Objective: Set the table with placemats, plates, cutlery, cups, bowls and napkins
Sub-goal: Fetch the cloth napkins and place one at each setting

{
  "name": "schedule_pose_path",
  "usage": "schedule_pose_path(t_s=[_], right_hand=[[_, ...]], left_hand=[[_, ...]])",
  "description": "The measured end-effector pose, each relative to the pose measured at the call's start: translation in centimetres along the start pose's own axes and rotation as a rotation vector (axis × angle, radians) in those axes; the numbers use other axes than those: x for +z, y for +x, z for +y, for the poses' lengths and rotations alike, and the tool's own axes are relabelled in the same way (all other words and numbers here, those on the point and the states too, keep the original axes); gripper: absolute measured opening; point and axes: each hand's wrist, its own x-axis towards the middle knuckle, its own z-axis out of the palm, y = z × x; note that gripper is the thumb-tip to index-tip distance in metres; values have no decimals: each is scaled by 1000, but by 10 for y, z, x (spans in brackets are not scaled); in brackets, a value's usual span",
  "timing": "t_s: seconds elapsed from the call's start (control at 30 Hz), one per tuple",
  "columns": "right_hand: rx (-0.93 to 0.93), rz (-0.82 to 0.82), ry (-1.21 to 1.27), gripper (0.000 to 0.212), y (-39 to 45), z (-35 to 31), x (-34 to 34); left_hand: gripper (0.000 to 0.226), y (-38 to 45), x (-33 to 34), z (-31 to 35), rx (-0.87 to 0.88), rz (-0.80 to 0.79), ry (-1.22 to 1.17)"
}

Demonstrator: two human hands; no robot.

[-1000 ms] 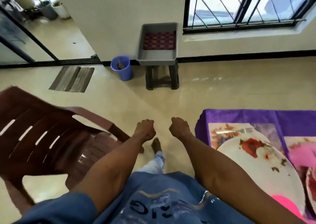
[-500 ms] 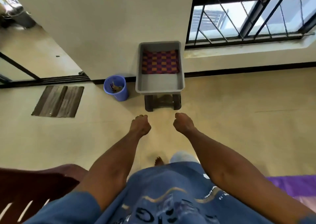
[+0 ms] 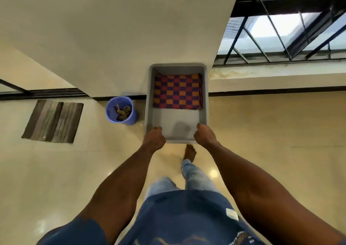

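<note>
The left hand (image 3: pixel 153 138) and right hand (image 3: pixel 204 135) were curled over the near corners of the grey tub (image 3: pixel 148 102) by the wall; inside lay a checked cloth (image 3: pixel 177 94), likely soft, limp, light, best pinched at an edge. No writing was readable on either

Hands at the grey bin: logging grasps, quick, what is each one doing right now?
Left hand: grip closed on the near rim of the grey plastic bin.
Right hand: grip closed on the same rim.
</note>
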Motion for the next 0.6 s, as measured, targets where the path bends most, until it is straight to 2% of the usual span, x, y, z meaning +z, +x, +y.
schedule_pose_path(t_s=[0.13, 0.23, 0.33, 0.4, 0.5, 0.6], right_hand=[[83, -47, 110, 28, 64, -8, -20], [150, -59, 186, 44, 109, -11, -19], [117, -57, 139, 50, 147, -8, -7], [36, -51, 34, 49, 171, -6, 5], [-58, -43, -84, 58, 198, -7, 19], [-86, -35, -139, 62, 218, -5, 34]], left_hand=[[42, 70, -19, 17, -49, -33, -128], [46, 118, -21, 22, -138, -33, -252], [51, 158, -15, 23, -206, -2, -316], [58, 186, -6, 20, -128, 24, -244], [74, 221, 3, 9, 50, 6, 49], [79, 247, 12, 0, 137, 7, 258]])
